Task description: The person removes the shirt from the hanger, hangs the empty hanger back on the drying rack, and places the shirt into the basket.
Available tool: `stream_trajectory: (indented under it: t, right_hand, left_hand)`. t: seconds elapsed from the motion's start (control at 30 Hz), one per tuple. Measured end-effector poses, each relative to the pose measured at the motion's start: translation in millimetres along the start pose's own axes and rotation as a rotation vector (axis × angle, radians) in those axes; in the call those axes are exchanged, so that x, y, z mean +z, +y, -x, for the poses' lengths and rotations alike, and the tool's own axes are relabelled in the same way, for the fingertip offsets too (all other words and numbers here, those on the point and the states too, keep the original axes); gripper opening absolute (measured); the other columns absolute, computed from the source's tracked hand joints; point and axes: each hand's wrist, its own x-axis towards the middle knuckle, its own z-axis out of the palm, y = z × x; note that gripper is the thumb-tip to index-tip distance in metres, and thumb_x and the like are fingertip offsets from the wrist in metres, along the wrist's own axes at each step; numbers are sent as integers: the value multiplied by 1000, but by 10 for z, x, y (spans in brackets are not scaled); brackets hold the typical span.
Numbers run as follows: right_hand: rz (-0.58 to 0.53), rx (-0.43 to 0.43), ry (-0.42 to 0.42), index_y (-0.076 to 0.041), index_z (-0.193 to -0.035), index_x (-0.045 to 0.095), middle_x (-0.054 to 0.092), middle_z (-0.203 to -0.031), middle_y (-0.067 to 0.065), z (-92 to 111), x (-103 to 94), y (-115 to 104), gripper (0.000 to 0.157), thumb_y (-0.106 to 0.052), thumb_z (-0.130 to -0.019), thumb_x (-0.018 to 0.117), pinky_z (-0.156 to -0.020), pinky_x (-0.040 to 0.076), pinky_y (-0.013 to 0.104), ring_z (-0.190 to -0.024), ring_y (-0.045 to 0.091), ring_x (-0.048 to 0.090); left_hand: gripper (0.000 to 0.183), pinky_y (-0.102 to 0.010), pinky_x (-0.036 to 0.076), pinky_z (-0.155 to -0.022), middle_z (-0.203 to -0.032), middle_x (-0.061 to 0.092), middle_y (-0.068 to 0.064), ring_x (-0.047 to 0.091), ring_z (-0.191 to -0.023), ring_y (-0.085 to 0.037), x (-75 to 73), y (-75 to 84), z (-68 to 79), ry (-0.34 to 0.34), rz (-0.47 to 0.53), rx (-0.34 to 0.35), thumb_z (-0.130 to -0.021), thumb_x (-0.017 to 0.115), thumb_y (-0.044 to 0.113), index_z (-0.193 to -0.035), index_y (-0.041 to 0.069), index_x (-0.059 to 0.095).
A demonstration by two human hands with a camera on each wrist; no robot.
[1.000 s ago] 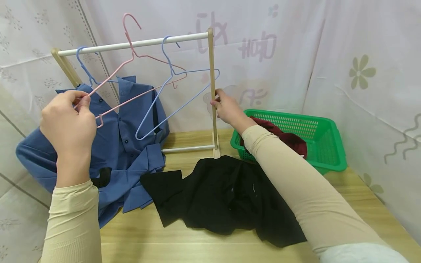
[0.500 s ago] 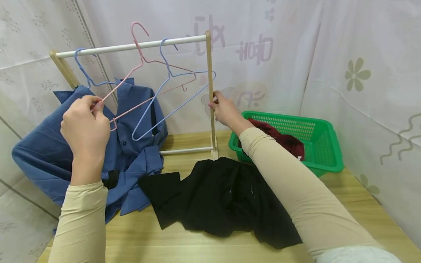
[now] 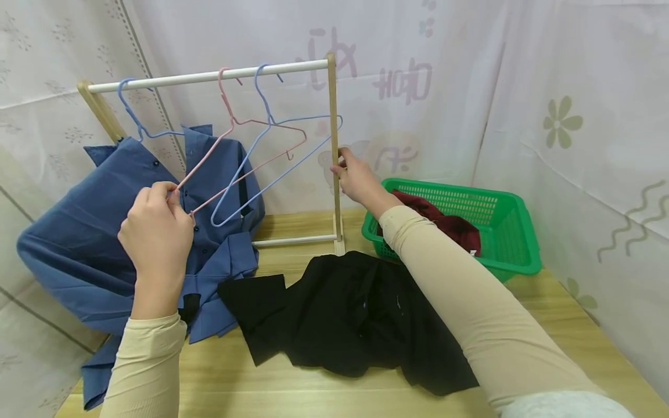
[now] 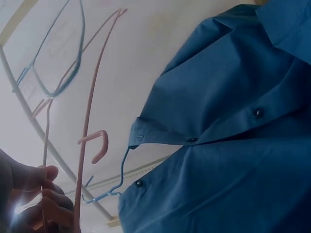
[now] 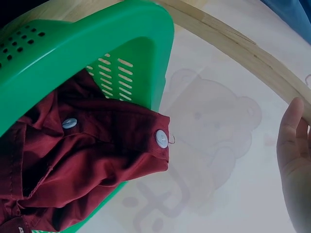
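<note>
My left hand (image 3: 159, 244) pinches the lower left corner of a pink wire clothes hanger (image 3: 226, 104), whose hook now lies over the white rail (image 3: 193, 79) of a small clothes rack. My right hand (image 3: 358, 180) grips the rack's right wooden post (image 3: 336, 128), thumb in front and fingers behind. Right of the pink hanger, a bare blue hanger (image 3: 268, 104) hangs from the rail. At the left, a blue button shirt (image 3: 104, 232) hangs on another blue hanger (image 3: 137, 119). The left wrist view shows the pinching fingers (image 4: 51, 194) beside the pink hanger's small inner hook.
A black garment (image 3: 355, 325) lies crumpled on the wooden table (image 3: 251, 389) in front of the rack. Behind my right forearm stands a green perforated basket (image 3: 509, 238) with a dark red buttoned garment (image 5: 97, 150) in it. Printed curtains hang behind and at the sides.
My left hand has moved right and down with the pink hanger; its hook has dropped from above the rail onto it. My right hand stays on the post.
</note>
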Motion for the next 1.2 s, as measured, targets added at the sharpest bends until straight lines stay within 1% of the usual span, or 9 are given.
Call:
stream_trajectory:
  t: [0.33, 0.47, 0.63, 0.73, 0.83, 0.97, 1.1, 1.13, 1.2]
  right_hand:
    - [-12, -6, -28, -14, -149, 41, 64, -142, 20, -14, -22, -9, 38, -29, -115, 45, -85, 60, 43, -107, 36, 71]
    - [39, -12, -82, -12, -158, 34, 61, -145, 22, 17, -118, -29, 48, -31, -115, 46, -96, 58, 49, -122, 39, 67]
    - [187, 84, -175, -9, -171, 3, 28, -170, 31, 204, -302, -170, 79, -37, -113, 49, -124, 39, 57, -155, 45, 40]
    - [271, 143, -232, -14, -171, -10, 5, -174, 33, 361, -442, -355, 90, -41, -110, 52, -124, 38, 59, -158, 50, 30]
    - [360, 138, -288, -27, -172, -5, 0, -174, 31, 558, -626, -547, 87, -43, -109, 53, -114, 45, 62, -151, 51, 42]
    - [442, 71, -338, -37, -172, 11, 4, -176, 26, 934, -857, -714, 78, -44, -109, 56, -115, 44, 67, -145, 49, 51]
    - [487, 18, -354, -34, -170, 25, 17, -172, 28, 1405, -957, -760, 74, -43, -107, 62, -113, 46, 64, -141, 45, 54]
    - [503, 2, -357, -32, -169, 28, 22, -170, 28, 1525, -961, -739, 74, -45, -106, 64, -111, 48, 63, -140, 44, 55]
    - [522, -15, -378, -28, -168, 32, 26, -167, 28, 1756, -945, -670, 76, -49, -104, 67, -110, 49, 62, -142, 45, 52]
  left_hand:
    - [36, -66, 58, -77, -112, 72, -31, 68, -87, -53, -2, 4, 83, -50, 5, -5, -110, 50, 17, -132, -7, 66]
    - [36, -67, 57, -86, -114, 72, -32, 68, -94, -52, 17, -22, 79, -81, 43, -25, -110, 52, 16, -134, -7, 65]
    - [40, -67, 56, -91, -121, 72, -32, 68, -101, -52, 42, -41, 120, -149, 58, -65, -111, 53, 22, -138, -5, 63]
    - [41, -68, 54, -93, -122, 71, -31, 67, -104, -52, 44, -36, 126, -145, 51, -68, -109, 54, 23, -139, -4, 63]
    - [42, -68, 53, -98, -129, 68, -30, 62, -115, -50, 19, -3, 115, -98, 50, -54, -107, 57, 23, -140, -2, 63]
    - [38, -66, 50, -102, -136, 64, -28, 52, -128, -47, -72, 109, 145, 27, 86, 37, -105, 60, 21, -134, -4, 67]
    - [31, -62, 54, -96, -123, 68, -28, 58, -118, -46, -169, 313, 259, 161, 182, 243, -105, 59, 17, -118, -8, 72]
    - [28, -61, 56, -91, -118, 70, -27, 61, -111, -45, -181, 371, 306, 168, 217, 296, -105, 60, 15, -114, -8, 73]
    - [24, -55, 59, -82, -108, 73, -23, 67, -98, -40, -190, 476, 427, 104, 269, 384, -104, 61, 13, -109, -6, 74]
